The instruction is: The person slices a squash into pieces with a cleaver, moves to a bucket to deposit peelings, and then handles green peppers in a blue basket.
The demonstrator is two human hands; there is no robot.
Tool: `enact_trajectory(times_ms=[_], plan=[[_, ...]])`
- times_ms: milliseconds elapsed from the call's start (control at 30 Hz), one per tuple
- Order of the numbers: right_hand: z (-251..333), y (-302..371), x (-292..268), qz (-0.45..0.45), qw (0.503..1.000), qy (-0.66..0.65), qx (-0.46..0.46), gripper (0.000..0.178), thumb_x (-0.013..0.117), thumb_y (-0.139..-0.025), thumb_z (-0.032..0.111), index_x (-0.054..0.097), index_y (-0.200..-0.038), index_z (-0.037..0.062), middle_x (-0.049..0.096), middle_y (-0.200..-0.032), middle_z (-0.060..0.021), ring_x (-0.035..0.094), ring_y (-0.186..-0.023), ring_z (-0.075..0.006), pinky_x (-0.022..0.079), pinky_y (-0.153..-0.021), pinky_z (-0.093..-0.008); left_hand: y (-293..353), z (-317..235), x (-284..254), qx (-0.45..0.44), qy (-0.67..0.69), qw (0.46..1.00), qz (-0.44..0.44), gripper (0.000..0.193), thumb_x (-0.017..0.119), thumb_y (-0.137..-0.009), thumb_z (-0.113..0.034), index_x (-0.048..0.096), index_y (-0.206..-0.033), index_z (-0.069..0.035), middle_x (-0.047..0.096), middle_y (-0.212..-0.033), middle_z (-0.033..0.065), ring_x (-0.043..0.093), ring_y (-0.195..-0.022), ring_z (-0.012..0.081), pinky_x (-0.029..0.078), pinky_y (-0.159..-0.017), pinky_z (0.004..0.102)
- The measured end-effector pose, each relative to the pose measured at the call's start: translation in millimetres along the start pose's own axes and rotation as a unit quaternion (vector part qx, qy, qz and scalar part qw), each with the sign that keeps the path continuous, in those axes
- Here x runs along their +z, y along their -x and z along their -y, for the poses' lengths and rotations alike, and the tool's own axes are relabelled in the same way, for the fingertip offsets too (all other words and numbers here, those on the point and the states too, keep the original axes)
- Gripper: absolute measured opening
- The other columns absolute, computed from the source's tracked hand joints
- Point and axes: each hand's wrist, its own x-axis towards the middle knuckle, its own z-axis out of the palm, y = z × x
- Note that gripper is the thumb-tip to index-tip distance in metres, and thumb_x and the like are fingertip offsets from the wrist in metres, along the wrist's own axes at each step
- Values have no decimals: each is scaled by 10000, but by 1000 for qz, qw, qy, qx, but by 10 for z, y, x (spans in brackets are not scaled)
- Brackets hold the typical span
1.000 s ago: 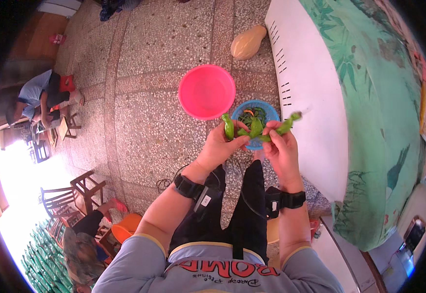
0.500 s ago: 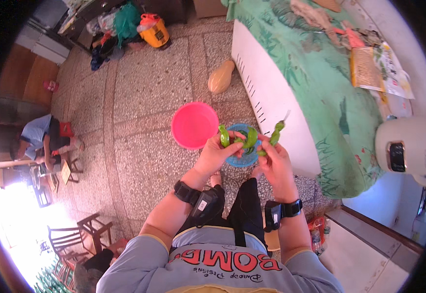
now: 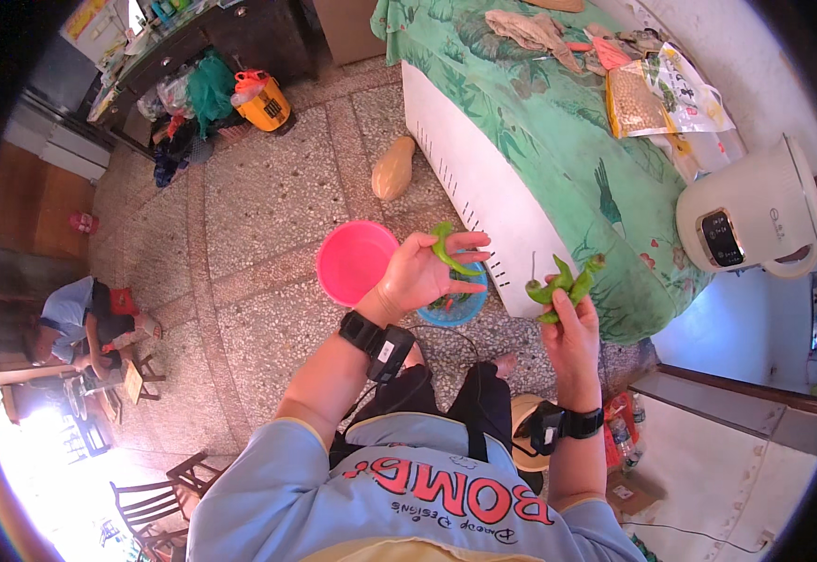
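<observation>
My left hand [image 3: 418, 273] is turned palm up with its fingers spread, and a curved green pepper [image 3: 443, 251] lies across the palm and fingers. My right hand [image 3: 572, 332], to the right of it, pinches several green peppers [image 3: 563, 278] between thumb and fingers; one thin stem points up. Below and partly behind my left hand, a blue basin [image 3: 465, 309] sits on the floor with green and some red pieces inside. A pink basin [image 3: 356, 263] stands just left of it.
A tan gourd [image 3: 393, 169] lies on the speckled floor beside a table with a green cloth [image 3: 539, 140]. On the cloth are a white appliance [image 3: 750, 211] and a bag of beans [image 3: 638, 101]. A yellow bucket [image 3: 263, 105] stands far left; another person [image 3: 76, 314] bends over at left.
My hands have moved apart, the right one to the right with its peppers. My left hand has opened out flat under one pepper. The view has shifted.
</observation>
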Motion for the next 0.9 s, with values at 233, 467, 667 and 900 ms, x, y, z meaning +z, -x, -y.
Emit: enact_trajectory(times_ms=[233, 467, 667, 900], plan=[[156, 140, -228, -22, 1000, -14, 0, 212, 539, -839, 129, 528, -1026, 27, 538, -665, -10, 398, -421, -35, 265, -358, -154, -101, -34, 388, -25, -9, 996, 89, 575, 355, -799, -324, 352, -1227, 60, 374, -1265, 197, 373, -1163, 307, 369, -890, 499], [467, 242, -503, 29, 999, -25, 12, 215, 519, -855, 166, 521, -1019, 27, 536, -664, -7, 375, -400, -26, 243, -333, -159, -370, 236, 967, -53, -88, 994, 47, 501, 363, -888, -330, 353, -1227, 39, 490, -1139, 174, 487, -1043, 296, 381, -900, 445], [735, 445, -762, 35, 999, -8, -11, 224, 490, -868, 176, 516, -1021, 15, 494, -662, 1, 351, -378, -38, 225, -322, -170, -643, 630, 1183, -90, -268, 959, 28, 323, 450, -881, -301, 520, -932, 11, 510, -643, 16, 516, -654, 99, 439, -785, 311], [877, 661, -1066, 25, 999, -3, -38, 226, 504, -863, 184, 527, -1013, 17, 495, -667, 2, 368, -393, -44, 239, -331, -170, -996, 836, 589, -221, -638, 734, -80, 423, 499, -824, -367, 583, -906, 39, 594, -763, 81, 554, -687, 158, 439, -689, 285]])
